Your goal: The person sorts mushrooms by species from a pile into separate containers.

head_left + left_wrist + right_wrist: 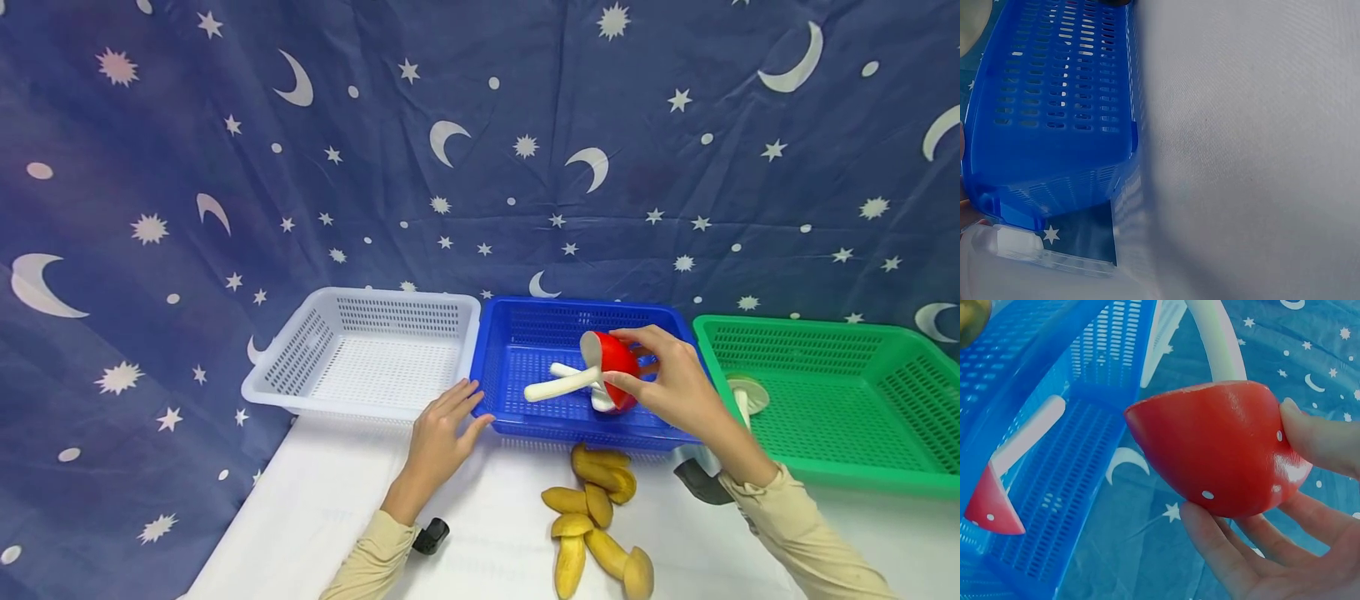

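Head view, your right hand: your right hand (675,383) sits right of centre, fingers and thumb curled round the red cap of a toy mushroom (611,372), whose white stem points left
Head view, where the mushroom is: held above the inside of the blue basket (517,333) in the middle of the frame; a second white-stemmed mushroom (592,390) lies in the basket just behind it
Head view, your left hand: your left hand (442,437) is lower centre-left, fingers straight and spread, fingertips touching the blue basket's near left corner, holding nothing
Head view, the rest: white basket (300,350) to the left, green basket (885,350) to the right with a pale mushroom (746,396) at its left edge; a heap of yellow pieces (596,521) lies on the white table (315,517) at bottom centre
Left wrist view: the blue basket's (1054,100) slotted wall fills the upper left, the white cloth the right; your hand barely shows
Right wrist view: your fingers (1316,440) pinch the red cap (1216,447) at centre, white stem rising to the top; another red-capped mushroom (991,500) lies in the blue basket (1091,356) at left
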The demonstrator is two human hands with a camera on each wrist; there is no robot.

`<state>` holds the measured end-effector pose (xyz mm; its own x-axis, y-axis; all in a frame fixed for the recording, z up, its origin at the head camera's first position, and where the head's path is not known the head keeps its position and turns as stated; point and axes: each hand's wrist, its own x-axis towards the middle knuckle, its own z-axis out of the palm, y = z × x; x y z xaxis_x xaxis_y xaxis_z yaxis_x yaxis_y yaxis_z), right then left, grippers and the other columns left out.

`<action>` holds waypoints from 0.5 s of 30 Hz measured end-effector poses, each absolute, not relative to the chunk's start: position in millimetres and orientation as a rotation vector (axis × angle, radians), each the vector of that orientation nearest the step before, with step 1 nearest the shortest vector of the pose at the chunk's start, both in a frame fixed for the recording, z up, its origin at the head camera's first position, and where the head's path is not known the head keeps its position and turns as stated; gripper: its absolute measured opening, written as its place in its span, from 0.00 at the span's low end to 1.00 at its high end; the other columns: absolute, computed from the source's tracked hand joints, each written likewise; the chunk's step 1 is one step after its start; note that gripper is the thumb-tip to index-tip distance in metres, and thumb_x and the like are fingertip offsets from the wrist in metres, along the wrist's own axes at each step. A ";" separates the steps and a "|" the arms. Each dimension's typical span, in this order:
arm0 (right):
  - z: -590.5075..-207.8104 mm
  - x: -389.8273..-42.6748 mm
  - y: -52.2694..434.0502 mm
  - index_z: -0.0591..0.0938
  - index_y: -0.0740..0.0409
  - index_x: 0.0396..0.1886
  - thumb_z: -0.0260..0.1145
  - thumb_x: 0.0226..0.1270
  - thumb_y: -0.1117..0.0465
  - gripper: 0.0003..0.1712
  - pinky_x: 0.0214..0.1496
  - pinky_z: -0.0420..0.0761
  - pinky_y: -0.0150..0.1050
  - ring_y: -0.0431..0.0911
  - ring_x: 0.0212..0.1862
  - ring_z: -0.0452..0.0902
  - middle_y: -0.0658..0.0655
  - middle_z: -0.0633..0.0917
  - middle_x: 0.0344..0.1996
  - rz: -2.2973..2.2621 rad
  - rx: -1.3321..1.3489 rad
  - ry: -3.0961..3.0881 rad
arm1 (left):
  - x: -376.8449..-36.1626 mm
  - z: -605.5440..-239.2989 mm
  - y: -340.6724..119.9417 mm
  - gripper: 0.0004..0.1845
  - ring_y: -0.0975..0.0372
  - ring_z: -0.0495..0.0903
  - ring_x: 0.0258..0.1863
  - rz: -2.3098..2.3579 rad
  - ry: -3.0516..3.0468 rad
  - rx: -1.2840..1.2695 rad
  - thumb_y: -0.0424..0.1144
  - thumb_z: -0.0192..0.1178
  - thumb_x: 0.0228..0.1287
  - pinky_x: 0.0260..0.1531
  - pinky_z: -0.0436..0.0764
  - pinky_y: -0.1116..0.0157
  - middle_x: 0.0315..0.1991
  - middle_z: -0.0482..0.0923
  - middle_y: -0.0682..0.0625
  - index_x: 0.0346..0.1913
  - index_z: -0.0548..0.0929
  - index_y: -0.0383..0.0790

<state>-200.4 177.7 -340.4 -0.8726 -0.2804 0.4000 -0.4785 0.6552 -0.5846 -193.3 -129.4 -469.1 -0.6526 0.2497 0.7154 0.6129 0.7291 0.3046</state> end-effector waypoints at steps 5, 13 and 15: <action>-340.7 -206.8 182.5 0.76 0.66 0.56 0.73 0.54 0.65 0.29 0.37 0.84 0.48 0.57 0.42 0.79 0.64 0.78 0.47 1.057 0.565 -2.569 | -194.2 -469.9 -128.8 0.21 0.54 0.74 0.58 -0.719 -2.276 -0.652 0.47 0.65 0.58 0.57 0.73 0.57 0.54 0.79 0.45 0.49 0.84 0.35; -338.6 -217.5 186.5 0.75 0.67 0.57 0.72 0.55 0.63 0.30 0.44 0.81 0.51 0.61 0.39 0.80 0.67 0.77 0.48 1.044 0.460 -2.578 | -194.5 -470.0 -129.7 0.21 0.54 0.75 0.58 -0.711 -2.278 -0.651 0.47 0.65 0.59 0.58 0.73 0.57 0.54 0.79 0.45 0.49 0.84 0.35; -337.4 -220.4 187.5 0.75 0.67 0.57 0.72 0.55 0.62 0.30 0.50 0.74 0.53 0.62 0.40 0.79 0.67 0.77 0.47 1.034 0.425 -2.589 | -194.5 -470.3 -130.2 0.20 0.54 0.75 0.58 -0.708 -2.273 -0.652 0.46 0.65 0.59 0.57 0.73 0.57 0.54 0.79 0.45 0.48 0.84 0.35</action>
<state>-220.4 187.5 -337.4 -0.9045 -0.1535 0.3979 -0.3855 0.6936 -0.6086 -194.5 -130.2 -470.3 -0.6576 0.2548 0.7090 0.6121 0.7293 0.3057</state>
